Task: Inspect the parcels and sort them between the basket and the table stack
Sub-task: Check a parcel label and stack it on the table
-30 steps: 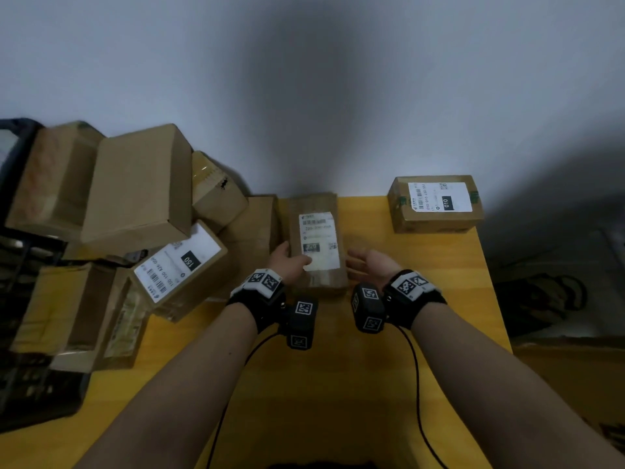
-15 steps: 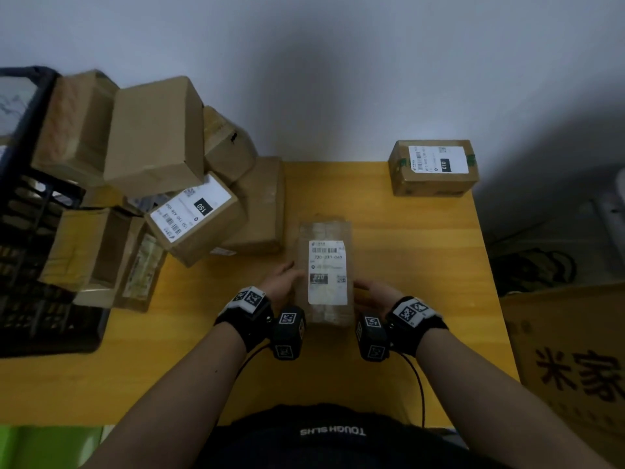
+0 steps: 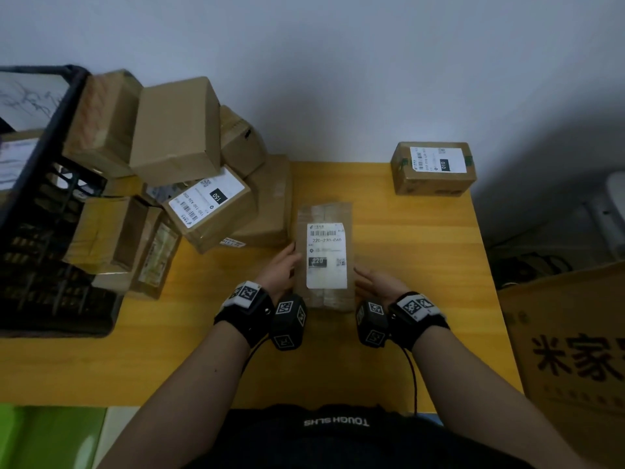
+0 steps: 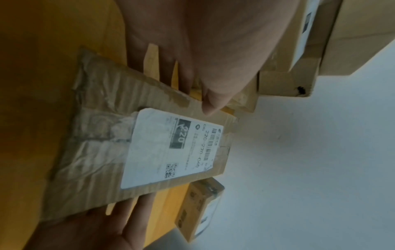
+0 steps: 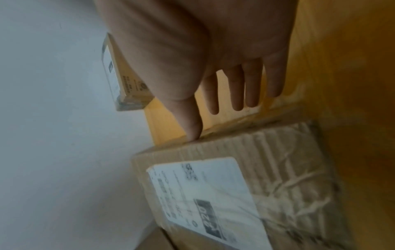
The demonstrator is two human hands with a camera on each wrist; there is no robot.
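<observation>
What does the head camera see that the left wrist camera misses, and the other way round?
Only the head view shows the black basket, the parcel labelled 150, both wristbands and the person's forearms. Only the left wrist view shows the left hand's fingers close up, at the side of the parcel labelled 220, thumb at its top edge. Both show that parcel between the left hand and right hand, the yellow table and the far parcel.
</observation>
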